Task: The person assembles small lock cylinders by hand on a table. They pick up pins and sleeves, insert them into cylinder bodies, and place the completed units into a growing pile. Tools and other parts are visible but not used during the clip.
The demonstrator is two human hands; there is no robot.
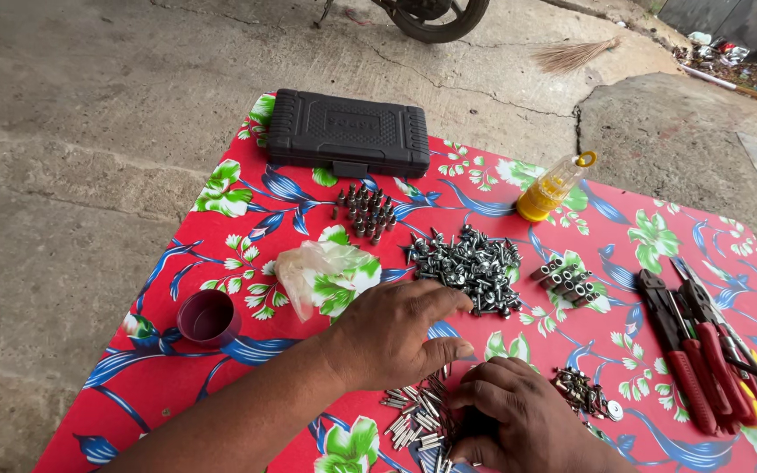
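Cloth: You work on a red cloth (501,188) with blue and green flowers, spread on grey ground.
Case: A black plastic case (349,132) lies shut at the far edge.
Pliers: Red-handled pliers (689,350) lie at your right, well apart from your hands.
Left hand: Your left hand (396,333) lies flat, fingers together and stretched out, tips touching the big pile of screws (470,267). It holds nothing.
Right hand: Your right hand (519,420) curls down over the thin silver pins (418,412). You cannot tell if the fingers pinch one.
Bag: A crumpled clear bag (317,267) sits just beside your left hand.
Bottle: A small yellow bottle (554,188) lies tilted.
Cup: A dark red cup (208,317) stands at the left.
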